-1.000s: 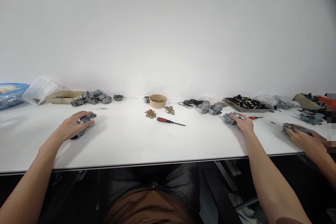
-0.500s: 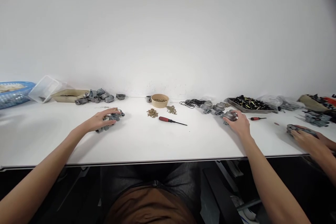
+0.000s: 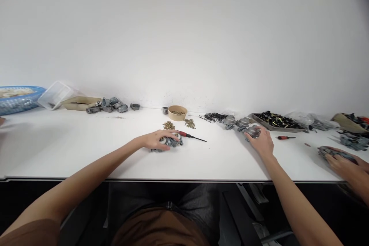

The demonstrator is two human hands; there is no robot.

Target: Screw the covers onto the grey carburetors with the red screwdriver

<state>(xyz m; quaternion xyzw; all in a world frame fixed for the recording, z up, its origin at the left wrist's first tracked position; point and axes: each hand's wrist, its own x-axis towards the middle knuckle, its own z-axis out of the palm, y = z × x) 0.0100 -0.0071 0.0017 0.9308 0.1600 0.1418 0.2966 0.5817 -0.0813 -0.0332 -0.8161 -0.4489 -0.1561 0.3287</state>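
My left hand point(image 3: 158, 140) is closed over a grey metal carburetor-like part point(image 3: 173, 141) on the white table, partly hiding it. Just beyond lies a screwdriver point(image 3: 186, 135) with a red and black handle, its tip pointing right. A pile of small brass screws point(image 3: 168, 125) sits right behind the part. On the right, my right hand point(image 3: 263, 142) grips a domed grey metal part point(image 3: 252, 131). Two similar grey parts stand beside it, one of them point(image 3: 229, 122) farther left. What lies under either palm is hidden.
Behind stand a paper bowl point(image 3: 177, 113) of screws, black rubber rings point(image 3: 213, 117) and a tray point(image 3: 276, 127) of black pieces. Grey castings point(image 3: 111, 104), a tan tray point(image 3: 77, 103) and a blue basket point(image 3: 21, 103) are left. A co-worker's hands point(image 3: 343, 161) hold a part at right.
My left hand has slid right with the grey part, from the left side to in front of the screw pile. My right hand stays on its domed part. Fingers now show at the far left edge.
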